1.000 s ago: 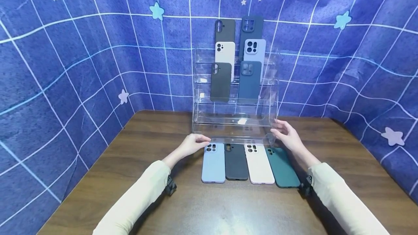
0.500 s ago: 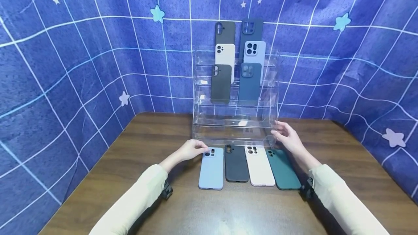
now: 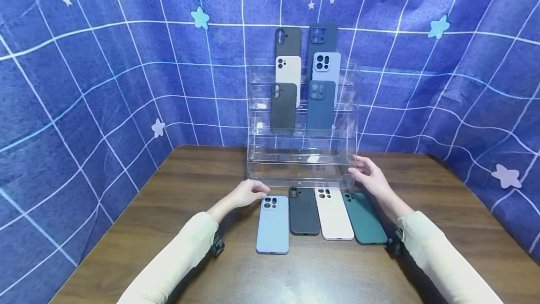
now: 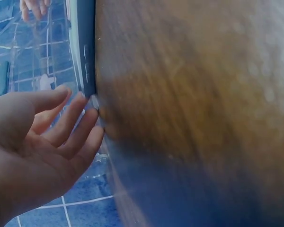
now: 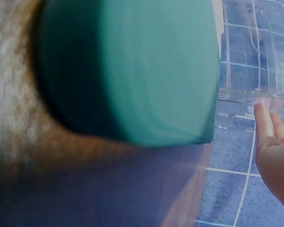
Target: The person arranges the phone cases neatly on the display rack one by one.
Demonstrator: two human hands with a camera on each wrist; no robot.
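In the head view, my left hand [image 3: 249, 193] lies beside the top left corner of a light blue phone case [image 3: 272, 229], its fingertips right at the case's edge. The left wrist view shows those fingers loosely bent. My right hand [image 3: 370, 177] has thumb and fingers at the lower right side of a clear tiered display rack [image 3: 303, 171], with the fingers fairly straight in the right wrist view. To the right of the blue case lie a black phone case [image 3: 304, 215], a pale pink one [image 3: 335, 217] and a green phone case [image 3: 366, 222].
On the rack's upper tiers stand two columns of phone cases, including a white case [image 3: 291, 68], a dark grey case [image 3: 283, 109] and a navy case [image 3: 319, 107]. A blue patterned cloth [image 3: 190, 79] hangs close behind the brown wooden table [image 3: 202, 168].
The light blue case has slid towards me, out of line with the other three. My left hand has drawn slightly back and left. The right hand stays at the rack's side.
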